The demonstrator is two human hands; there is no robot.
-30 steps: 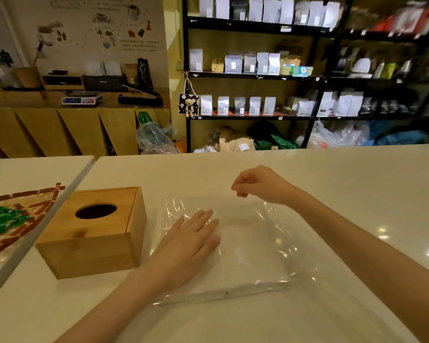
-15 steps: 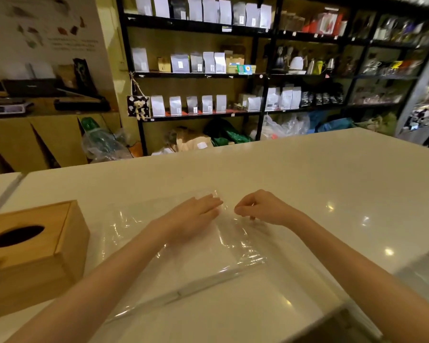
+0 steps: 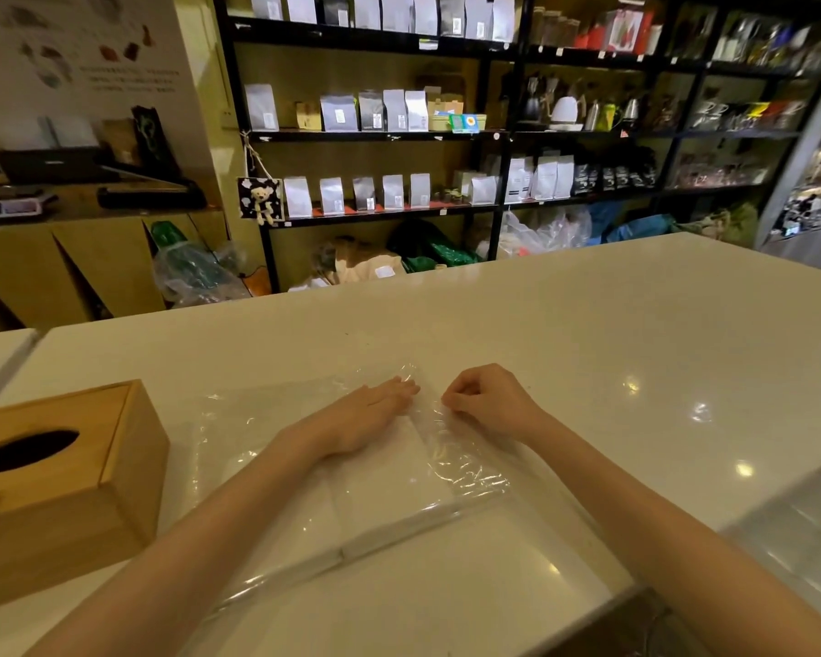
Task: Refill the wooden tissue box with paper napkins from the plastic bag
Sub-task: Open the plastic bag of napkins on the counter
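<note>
Clear plastic lies flat on the white table [image 3: 565, 324] in front of you: the plastic bag [image 3: 399, 490], with a stack of white paper napkins [image 3: 380, 486] showing through it. Your left hand [image 3: 370, 414] rests palm down on top of the bag, fingers straight and held close together, their tips at the bag's far edge. Your right hand [image 3: 484, 405] sits just beside it on the right, fingers curled in, thumb and fingertips pinching the film at the far right part of the bag. The film is wrinkled and shiny from that pinch toward you, along the right side of the napkins. The two hands are near each other but not touching.

To your left the wooden tissue box [image 3: 67, 486] stands on the same table, upright, its dark oval slot facing up. It is just beside the bag's left edge; you cannot tell whether they touch.

Beyond the table's far edge, black shelves [image 3: 494, 135] carry rows of pale pouches and dark packets, and loose bags sit on the floor beneath them.
</note>
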